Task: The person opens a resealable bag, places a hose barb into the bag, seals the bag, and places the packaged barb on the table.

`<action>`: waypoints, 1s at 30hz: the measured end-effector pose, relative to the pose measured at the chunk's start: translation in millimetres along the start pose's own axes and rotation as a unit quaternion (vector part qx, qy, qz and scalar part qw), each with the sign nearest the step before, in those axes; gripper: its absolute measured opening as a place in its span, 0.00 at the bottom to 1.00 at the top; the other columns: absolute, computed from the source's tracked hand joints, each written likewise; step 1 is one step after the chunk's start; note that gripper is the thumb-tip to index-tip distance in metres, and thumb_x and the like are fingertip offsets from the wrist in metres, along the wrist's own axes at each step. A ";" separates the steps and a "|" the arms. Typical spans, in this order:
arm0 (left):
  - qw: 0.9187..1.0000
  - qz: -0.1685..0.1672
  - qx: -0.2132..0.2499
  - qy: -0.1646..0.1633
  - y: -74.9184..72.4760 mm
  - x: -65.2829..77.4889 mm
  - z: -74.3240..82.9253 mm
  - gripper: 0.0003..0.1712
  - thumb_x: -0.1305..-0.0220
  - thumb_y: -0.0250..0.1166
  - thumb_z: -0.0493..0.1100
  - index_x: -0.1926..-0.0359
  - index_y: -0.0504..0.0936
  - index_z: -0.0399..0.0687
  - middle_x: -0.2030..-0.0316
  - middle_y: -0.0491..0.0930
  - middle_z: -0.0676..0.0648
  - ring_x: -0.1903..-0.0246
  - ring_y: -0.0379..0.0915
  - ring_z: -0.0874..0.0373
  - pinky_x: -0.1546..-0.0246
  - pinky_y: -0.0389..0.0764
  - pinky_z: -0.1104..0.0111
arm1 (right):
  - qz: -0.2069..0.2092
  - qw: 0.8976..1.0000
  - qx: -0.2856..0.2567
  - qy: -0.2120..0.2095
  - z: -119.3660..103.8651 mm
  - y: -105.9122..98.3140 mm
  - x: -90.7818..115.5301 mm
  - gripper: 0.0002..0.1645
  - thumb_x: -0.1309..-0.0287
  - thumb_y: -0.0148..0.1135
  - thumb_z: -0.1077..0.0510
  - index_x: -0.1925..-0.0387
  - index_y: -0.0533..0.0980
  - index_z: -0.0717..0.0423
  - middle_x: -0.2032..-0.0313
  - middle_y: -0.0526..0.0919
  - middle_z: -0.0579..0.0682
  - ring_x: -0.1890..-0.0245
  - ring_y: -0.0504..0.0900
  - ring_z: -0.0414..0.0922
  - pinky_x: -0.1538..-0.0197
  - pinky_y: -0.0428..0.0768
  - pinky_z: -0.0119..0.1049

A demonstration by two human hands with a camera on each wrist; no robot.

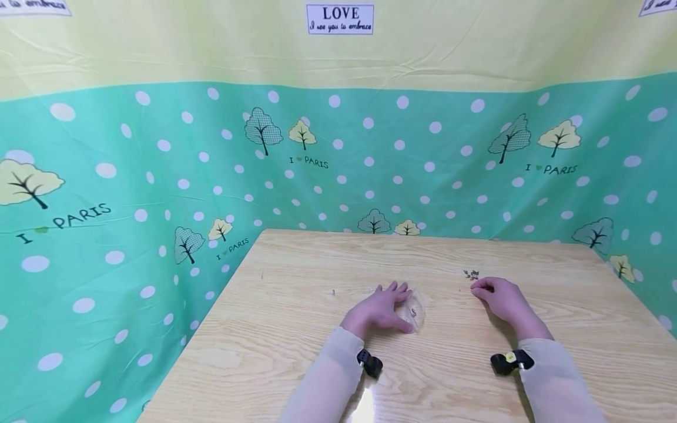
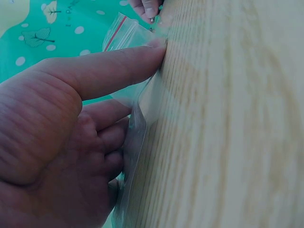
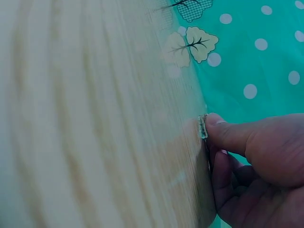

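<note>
A clear zip bag (image 1: 418, 302) lies on the table, a small dark bit (image 1: 414, 312) showing at its middle. My left hand (image 1: 382, 309) rests on the bag with fingers spread, thumb toward the near side. The bag's red seal line (image 2: 116, 33) shows beyond the thumb in the left wrist view. To the right, my right hand (image 1: 499, 299) is low at the tabletop, thumb and forefinger pinching a tiny piece (image 2: 152, 20). By the thumb tip in the right wrist view is a small clear piece (image 3: 203, 127). Just past those fingertips lies a little cluster of dark pieces (image 1: 472, 274).
The wooden table (image 1: 238, 352) meets a green dotted cloth (image 1: 296, 194) at its back and sides. Tiny specks lie left of the bag, one close by (image 1: 334, 292) and another (image 1: 261, 275) farther left. Each wrist wears a small black camera.
</note>
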State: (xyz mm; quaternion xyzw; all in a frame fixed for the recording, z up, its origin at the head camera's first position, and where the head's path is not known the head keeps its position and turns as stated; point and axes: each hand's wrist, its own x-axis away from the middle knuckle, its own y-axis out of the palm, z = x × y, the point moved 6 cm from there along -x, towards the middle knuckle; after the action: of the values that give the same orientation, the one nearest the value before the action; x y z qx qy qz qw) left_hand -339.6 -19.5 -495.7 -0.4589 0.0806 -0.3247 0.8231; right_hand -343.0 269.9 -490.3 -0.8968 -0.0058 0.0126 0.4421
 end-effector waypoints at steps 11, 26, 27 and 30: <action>1.000 0.000 -0.001 -0.001 0.8 -2.3 -0.9 0.53 0.38 0.80 0.54 0.17 0.65 0.50 0.15 0.52 0.53 0.16 0.39 0.54 0.16 0.42 0.55 | -0.001 1.000 -0.002 0.014 3.2 0.1 0.2 0.17 0.20 0.58 0.55 0.47 0.82 0.66 0.45 0.83 0.71 0.40 0.77 0.71 0.36 0.73 0.69; 1.000 0.002 0.004 -0.004 -0.3 -1.4 -0.4 0.53 0.38 0.80 0.53 0.17 0.65 0.50 0.15 0.52 0.53 0.16 0.39 0.53 0.16 0.41 0.53 | -0.003 1.000 -0.010 0.024 6.3 -0.5 -0.2 0.18 0.20 0.58 0.55 0.46 0.82 0.66 0.44 0.82 0.71 0.40 0.77 0.70 0.36 0.73 0.69; 1.000 0.002 0.004 -0.004 0.0 -1.7 -0.5 0.53 0.38 0.80 0.53 0.18 0.65 0.50 0.15 0.52 0.53 0.16 0.39 0.53 0.16 0.41 0.53 | -0.003 1.000 -0.011 0.024 6.8 -0.3 -0.1 0.18 0.20 0.58 0.55 0.46 0.82 0.66 0.44 0.82 0.71 0.40 0.77 0.70 0.35 0.73 0.69; 1.000 0.001 0.007 -0.005 0.4 -2.3 -0.8 0.53 0.39 0.80 0.53 0.18 0.65 0.50 0.15 0.52 0.53 0.16 0.39 0.53 0.16 0.40 0.53 | -0.002 1.000 -0.013 0.024 7.9 0.5 0.9 0.18 0.20 0.58 0.54 0.46 0.82 0.66 0.43 0.82 0.71 0.39 0.77 0.71 0.35 0.73 0.69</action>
State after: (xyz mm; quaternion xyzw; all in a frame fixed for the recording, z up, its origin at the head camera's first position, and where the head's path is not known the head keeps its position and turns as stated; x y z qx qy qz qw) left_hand -341.5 -18.5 -496.8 -0.4543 0.0748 -0.3218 0.8273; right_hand -342.4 275.9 -495.5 -0.9024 0.0024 -0.0100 0.4308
